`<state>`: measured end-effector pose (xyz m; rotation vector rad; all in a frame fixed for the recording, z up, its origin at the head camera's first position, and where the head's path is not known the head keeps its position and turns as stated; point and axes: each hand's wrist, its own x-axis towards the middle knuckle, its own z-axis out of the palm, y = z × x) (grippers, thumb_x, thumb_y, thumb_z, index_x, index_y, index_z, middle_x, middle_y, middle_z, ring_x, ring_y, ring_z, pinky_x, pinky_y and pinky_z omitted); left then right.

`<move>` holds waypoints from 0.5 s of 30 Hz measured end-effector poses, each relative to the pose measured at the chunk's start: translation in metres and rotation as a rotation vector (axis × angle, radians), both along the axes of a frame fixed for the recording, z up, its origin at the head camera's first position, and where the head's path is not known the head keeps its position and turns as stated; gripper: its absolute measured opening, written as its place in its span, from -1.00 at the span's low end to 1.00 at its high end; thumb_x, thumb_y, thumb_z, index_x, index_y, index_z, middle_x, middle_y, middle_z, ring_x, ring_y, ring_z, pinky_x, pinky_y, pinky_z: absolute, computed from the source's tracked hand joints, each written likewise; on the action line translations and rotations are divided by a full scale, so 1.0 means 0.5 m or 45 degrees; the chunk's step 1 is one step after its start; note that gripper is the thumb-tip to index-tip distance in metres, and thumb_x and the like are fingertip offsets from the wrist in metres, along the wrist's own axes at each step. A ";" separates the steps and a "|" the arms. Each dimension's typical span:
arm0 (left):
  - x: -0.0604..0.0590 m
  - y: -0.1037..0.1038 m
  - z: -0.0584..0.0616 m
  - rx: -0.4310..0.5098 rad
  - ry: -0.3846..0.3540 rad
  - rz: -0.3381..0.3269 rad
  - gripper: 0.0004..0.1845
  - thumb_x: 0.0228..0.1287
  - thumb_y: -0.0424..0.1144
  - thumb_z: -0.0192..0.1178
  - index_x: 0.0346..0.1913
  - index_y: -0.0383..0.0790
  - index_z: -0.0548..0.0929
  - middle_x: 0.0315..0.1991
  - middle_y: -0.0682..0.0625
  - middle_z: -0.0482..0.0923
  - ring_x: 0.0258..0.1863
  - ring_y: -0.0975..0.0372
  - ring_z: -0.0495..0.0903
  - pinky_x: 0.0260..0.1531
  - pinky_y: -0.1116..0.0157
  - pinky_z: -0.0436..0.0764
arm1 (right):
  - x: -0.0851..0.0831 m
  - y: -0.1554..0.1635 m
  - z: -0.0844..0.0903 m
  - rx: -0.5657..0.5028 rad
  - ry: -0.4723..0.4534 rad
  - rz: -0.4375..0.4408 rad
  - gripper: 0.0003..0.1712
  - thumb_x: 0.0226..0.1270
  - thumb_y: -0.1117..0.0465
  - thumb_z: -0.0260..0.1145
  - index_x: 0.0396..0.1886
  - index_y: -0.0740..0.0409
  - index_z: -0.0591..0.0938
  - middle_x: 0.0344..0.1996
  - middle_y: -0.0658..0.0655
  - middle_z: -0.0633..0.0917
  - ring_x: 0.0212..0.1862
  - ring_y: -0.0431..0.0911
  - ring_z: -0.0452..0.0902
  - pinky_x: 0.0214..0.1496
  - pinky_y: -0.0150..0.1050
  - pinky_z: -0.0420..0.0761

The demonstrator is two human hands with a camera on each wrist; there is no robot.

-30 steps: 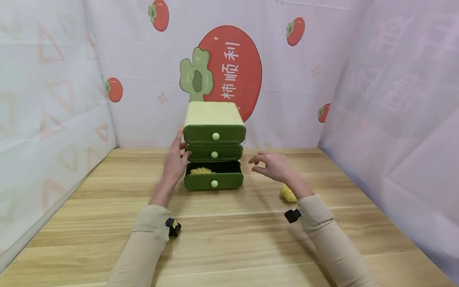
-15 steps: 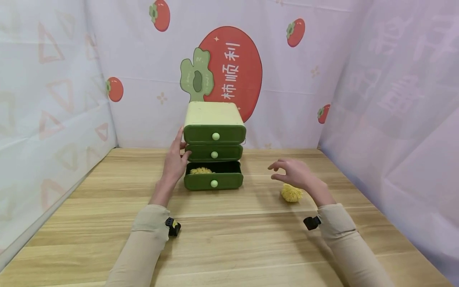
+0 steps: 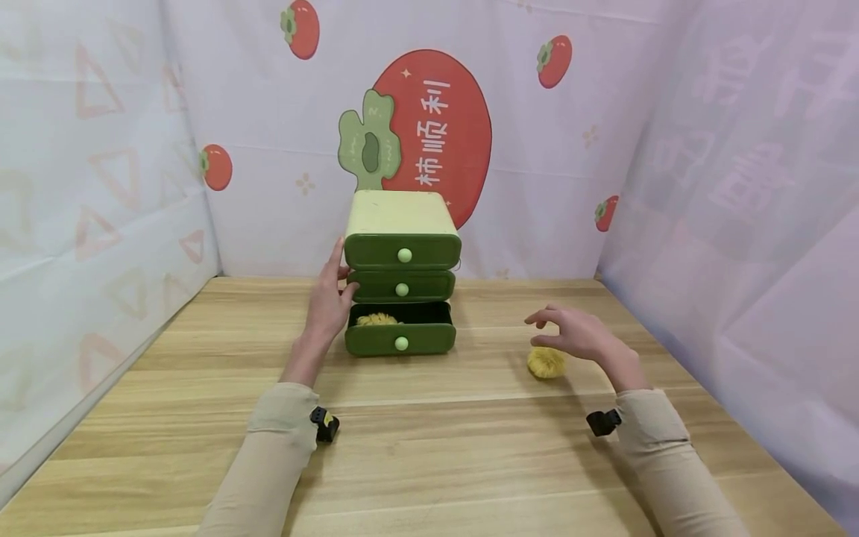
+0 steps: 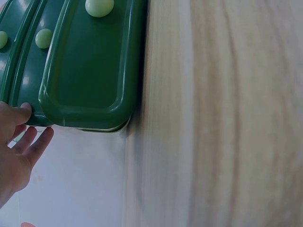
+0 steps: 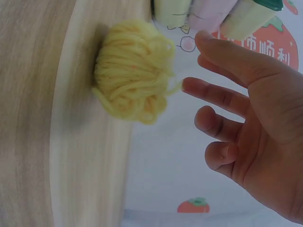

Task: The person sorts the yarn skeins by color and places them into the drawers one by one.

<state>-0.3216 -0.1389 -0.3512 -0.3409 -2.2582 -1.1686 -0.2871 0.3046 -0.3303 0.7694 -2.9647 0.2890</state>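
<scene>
A small green chest of three drawers [image 3: 401,253] with a pale top stands at the back of the wooden table [image 3: 429,447]. Its bottom drawer [image 3: 400,337] is pulled out, and a yellow yarn ball [image 3: 376,319] lies inside it. My left hand [image 3: 329,294] rests with straight fingers against the chest's left side [image 4: 71,85]. A second yellow yarn ball [image 3: 546,362] lies on the table to the right. My right hand [image 3: 577,333] hovers just above it, fingers relaxed and spread, holding nothing [image 5: 236,118]; that ball [image 5: 132,75] lies close to the fingertips.
Pink cloth walls with tomato prints close in the table at the back [image 3: 429,134], left [image 3: 80,224] and right [image 3: 738,224]. Bare wood lies in front of the chest.
My right hand has moved from beside the open drawer to the right and down, over the loose yarn ball. The left hand and the chest have stayed put.
</scene>
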 end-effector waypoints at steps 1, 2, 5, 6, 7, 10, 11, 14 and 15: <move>0.000 0.000 0.000 -0.001 0.002 0.001 -0.07 0.39 -0.51 0.13 0.61 0.15 -0.09 0.13 -0.29 0.45 0.19 -0.10 0.51 -0.01 -0.04 0.66 | -0.001 0.003 -0.001 -0.002 -0.013 -0.003 -0.51 0.33 -0.06 0.36 0.20 -0.01 0.63 -0.05 0.06 0.67 0.00 0.08 0.61 -0.09 0.05 0.58; 0.000 0.000 0.000 -0.001 0.004 0.001 -0.07 0.38 -0.51 0.14 0.61 0.14 -0.08 0.14 -0.29 0.45 0.19 -0.10 0.51 0.00 -0.04 0.66 | -0.001 0.006 -0.002 -0.004 -0.026 -0.002 -0.50 0.33 -0.06 0.36 0.20 -0.01 0.63 -0.05 0.07 0.68 0.02 0.08 0.60 -0.05 0.08 0.57; -0.002 0.000 -0.002 -0.007 -0.003 0.004 -0.08 0.39 -0.50 0.13 0.62 0.13 -0.09 0.14 -0.29 0.45 0.20 -0.09 0.51 0.01 -0.03 0.66 | -0.003 0.015 -0.007 -0.018 -0.078 0.002 -0.44 0.30 -0.09 0.39 0.23 0.03 0.61 -0.03 0.11 0.66 0.08 0.11 0.56 0.05 0.14 0.54; -0.002 0.000 -0.002 -0.006 -0.004 0.005 -0.08 0.39 -0.50 0.14 0.62 0.12 -0.08 0.14 -0.29 0.45 0.20 -0.09 0.51 0.01 -0.03 0.66 | -0.002 0.017 -0.008 -0.032 -0.103 0.002 -0.41 0.29 -0.09 0.40 0.25 0.04 0.60 -0.01 0.14 0.65 0.10 0.13 0.55 0.08 0.15 0.53; -0.002 0.000 -0.003 -0.005 -0.006 0.004 -0.07 0.39 -0.50 0.13 0.62 0.13 -0.09 0.14 -0.29 0.45 0.20 -0.09 0.51 0.01 -0.03 0.66 | -0.003 0.020 -0.008 -0.045 -0.132 0.007 -0.38 0.28 -0.10 0.40 0.27 0.06 0.58 0.01 0.17 0.64 0.12 0.15 0.53 0.10 0.16 0.51; -0.003 -0.001 -0.004 0.004 -0.014 0.007 -0.06 0.39 -0.50 0.14 0.61 0.18 -0.10 0.14 -0.28 0.46 0.21 -0.09 0.51 0.02 -0.03 0.65 | -0.003 0.026 -0.009 -0.082 -0.215 0.022 -0.30 0.25 -0.11 0.42 0.32 0.10 0.53 0.07 0.26 0.60 0.17 0.21 0.49 0.15 0.18 0.48; -0.003 -0.001 -0.004 0.006 -0.011 0.007 -0.07 0.39 -0.50 0.14 0.61 0.17 -0.09 0.14 -0.28 0.46 0.21 -0.09 0.51 0.02 -0.03 0.65 | -0.003 0.028 -0.009 -0.088 -0.242 0.027 -0.27 0.24 -0.11 0.43 0.33 0.10 0.52 0.08 0.27 0.59 0.18 0.23 0.47 0.16 0.18 0.47; -0.003 -0.002 -0.004 0.001 -0.004 0.008 -0.07 0.39 -0.49 0.14 0.61 0.17 -0.09 0.15 -0.28 0.46 0.21 -0.09 0.51 0.01 -0.03 0.66 | -0.003 0.033 -0.009 -0.094 -0.322 0.025 -0.21 0.20 -0.11 0.45 0.37 0.11 0.48 0.12 0.30 0.56 0.21 0.24 0.44 0.16 0.18 0.47; -0.003 -0.002 -0.003 -0.004 -0.001 0.009 -0.07 0.39 -0.49 0.14 0.61 0.18 -0.09 0.15 -0.28 0.45 0.21 -0.09 0.51 0.01 -0.03 0.66 | -0.004 0.035 -0.010 -0.095 -0.351 0.019 -0.19 0.19 -0.10 0.46 0.38 0.11 0.46 0.14 0.31 0.55 0.22 0.25 0.43 0.15 0.18 0.47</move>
